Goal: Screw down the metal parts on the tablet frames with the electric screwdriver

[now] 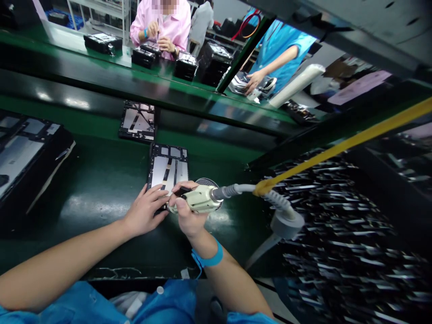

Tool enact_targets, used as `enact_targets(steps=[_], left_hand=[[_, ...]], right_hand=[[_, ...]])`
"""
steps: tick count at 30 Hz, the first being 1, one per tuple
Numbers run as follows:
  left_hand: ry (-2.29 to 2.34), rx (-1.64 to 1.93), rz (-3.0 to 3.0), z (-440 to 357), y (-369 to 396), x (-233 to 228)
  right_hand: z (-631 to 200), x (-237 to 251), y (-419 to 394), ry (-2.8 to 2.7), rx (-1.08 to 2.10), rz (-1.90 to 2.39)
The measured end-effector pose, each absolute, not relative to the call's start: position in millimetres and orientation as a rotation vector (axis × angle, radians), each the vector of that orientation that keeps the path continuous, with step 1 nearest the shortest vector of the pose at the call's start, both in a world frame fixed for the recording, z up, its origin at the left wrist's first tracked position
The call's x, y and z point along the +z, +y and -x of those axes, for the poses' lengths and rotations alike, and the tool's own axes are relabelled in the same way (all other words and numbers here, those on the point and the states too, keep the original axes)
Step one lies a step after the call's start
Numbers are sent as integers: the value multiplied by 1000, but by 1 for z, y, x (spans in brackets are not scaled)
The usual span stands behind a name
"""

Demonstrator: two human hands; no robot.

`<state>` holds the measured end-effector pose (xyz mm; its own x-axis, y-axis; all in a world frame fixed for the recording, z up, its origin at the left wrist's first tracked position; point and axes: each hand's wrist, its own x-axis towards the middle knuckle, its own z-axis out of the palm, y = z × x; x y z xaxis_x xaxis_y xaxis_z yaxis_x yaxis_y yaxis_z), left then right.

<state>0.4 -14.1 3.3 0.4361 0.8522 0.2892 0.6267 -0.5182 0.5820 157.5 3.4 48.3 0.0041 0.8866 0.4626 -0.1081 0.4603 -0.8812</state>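
An opened tablet chassis (168, 167) lies on the green belt (101, 180) in front of me, black frame with pale inner plates. My left hand (145, 209) rests flat on its near edge, fingers spread. My right hand (189, 211) grips a cream electric screwdriver (199, 199), its tip pointing left at the chassis's near edge. A grey coiled cable (273, 200) leaves the tool's rear, tied by a yellow cord (337, 148). A blue wrist strap (209, 258) circles my right wrist.
A second open chassis (137, 120) lies farther up the belt. A black tray (23, 157) with a panel sits at the left. Across the line, a person in pink (162, 24) and a person in blue (276, 49) work at black units. The right side is blurred dark stock.
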Motion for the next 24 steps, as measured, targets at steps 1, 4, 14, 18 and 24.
enact_targets(steps=[1,4,14,18,24], left_hand=[[1256,791,-2308,0,-14,3],[1255,788,-2318,0,-14,3],[1252,813,-2291,1,-13,-2],[1258,832,-2295,0,-12,-7],[1317,880,-2308,-3,-6,-9]], right_hand=[[-157,48,4,-1335,908,764],[-158,49,4,-1333,904,763],[-157,48,4,-1262,961,763],[-168,55,9,-1205,1003,697],[-205,68,28,-1106,806,793]])
